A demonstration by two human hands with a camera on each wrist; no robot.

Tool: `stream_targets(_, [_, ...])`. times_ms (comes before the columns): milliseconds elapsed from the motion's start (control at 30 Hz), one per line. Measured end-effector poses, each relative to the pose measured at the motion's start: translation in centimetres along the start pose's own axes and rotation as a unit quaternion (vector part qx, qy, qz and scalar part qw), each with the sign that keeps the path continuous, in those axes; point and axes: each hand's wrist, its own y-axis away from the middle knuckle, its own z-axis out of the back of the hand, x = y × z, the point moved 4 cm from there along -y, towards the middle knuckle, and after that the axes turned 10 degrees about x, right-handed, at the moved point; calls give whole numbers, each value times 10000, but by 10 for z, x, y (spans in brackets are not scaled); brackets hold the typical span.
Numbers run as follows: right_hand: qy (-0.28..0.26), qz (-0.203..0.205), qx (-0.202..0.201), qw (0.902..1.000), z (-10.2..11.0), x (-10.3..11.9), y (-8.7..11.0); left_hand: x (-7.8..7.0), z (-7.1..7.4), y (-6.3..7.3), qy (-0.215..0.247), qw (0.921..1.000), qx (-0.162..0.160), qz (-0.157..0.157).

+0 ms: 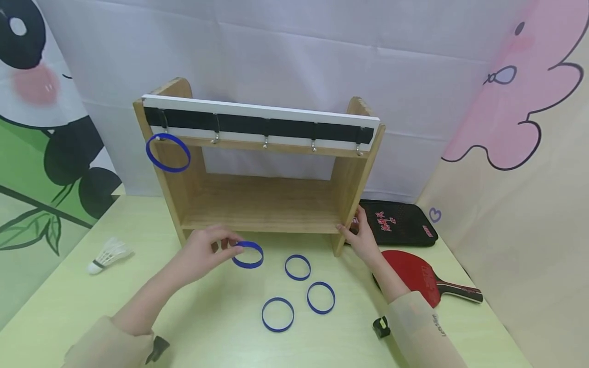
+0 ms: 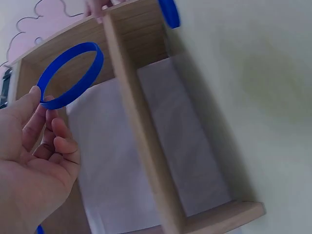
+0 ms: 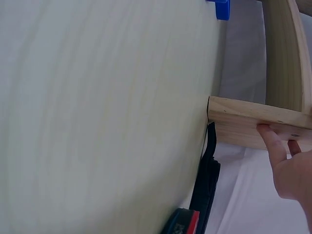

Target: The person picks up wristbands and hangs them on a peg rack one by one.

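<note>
My left hand pinches a blue wristband between thumb and fingers, just in front of the lower board of a wooden shelf. The left wrist view shows the band gripped at its edge, its loop free. With my right hand I hold the shelf's right side panel, thumb on its front edge. The right wrist view shows this hand against the panel. Another blue wristband hangs from the leftmost hook. Several metal hooks line the white board with a black strip.
Three more blue wristbands lie on the table before the shelf. At right are a red table tennis bat, a black case and a small black object. A shuttlecock lies at left. A white cloth hangs behind.
</note>
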Motion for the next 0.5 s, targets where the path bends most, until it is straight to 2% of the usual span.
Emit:
stream_targets(67, [-48,-28,23,10000,-1,11,3,-7,10,0,51,9999,-122,-32])
stream_targets(167, [32,56,-13,10000,0,11,3,-18,25,0,166,9991,-387,-104])
stream_targets(233, [5,81,-42,10000,1,4,0,-25,35,0,261,9976,-609,-214])
stream_targets(367, [2,17,-63,10000,2,-16,-7,-34,50,1,328,9941,-1014,-224])
stream_targets(500, [61,-26,-92,9999,2,-26,-10,-36,61,1,600,9865,-1514,-185])
